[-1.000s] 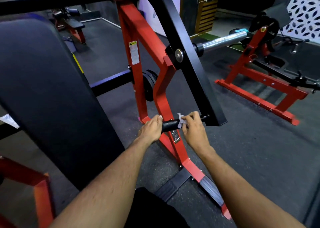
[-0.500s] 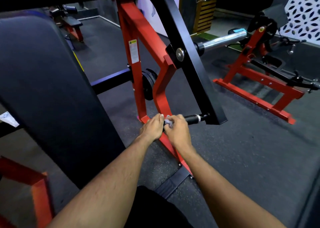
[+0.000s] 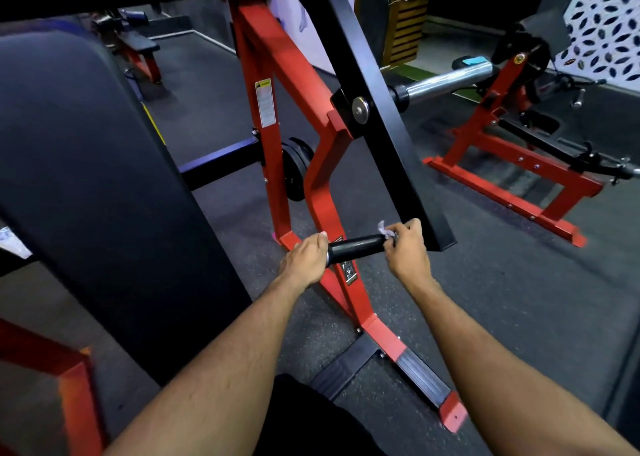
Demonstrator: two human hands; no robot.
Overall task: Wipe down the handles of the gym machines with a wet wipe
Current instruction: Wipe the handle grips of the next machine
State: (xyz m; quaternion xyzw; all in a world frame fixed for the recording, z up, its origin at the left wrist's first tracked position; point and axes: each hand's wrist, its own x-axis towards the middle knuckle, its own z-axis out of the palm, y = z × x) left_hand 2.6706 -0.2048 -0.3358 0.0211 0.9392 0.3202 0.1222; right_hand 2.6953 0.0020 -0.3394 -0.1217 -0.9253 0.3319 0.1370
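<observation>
- Left hand (image 3: 304,261) clamped round the near-left end of the short black cylindrical rubber handle (image 3: 356,245), fingers curled over the end, steadying it.
- Right hand (image 3: 405,247) wrapped round the far-right end of the same handle, close to the black steel lever arm (image 3: 388,123), pinching the small crumpled white wet wipe (image 3: 383,228) against the grip; a corner of the wipe pokes up above the fingers.
- Handle sits low centre in the scene, just in front of the red painted steel frame (image 3: 322,192); bare middle stretch shows between the two hands.
- Risk: wipe is bunched small, so contact patch looks narrow; a straight slide would likely clean only one strip and miss the underside, which can't be seen from here.
- Risk: left hand covers the end of the grip, so that part stays unwiped unless the hand shifts off it.
- Risk: loose corner of the wipe could snag or tear at the joint where handle meets lever arm.
- Risk: lever arm pivots on the silver round bolt (image 3: 361,110); hard push along the handle may swing it, and knuckles are near the red frame.
- Wet rubber is probably slick, so the steadying grip may slip.
</observation>
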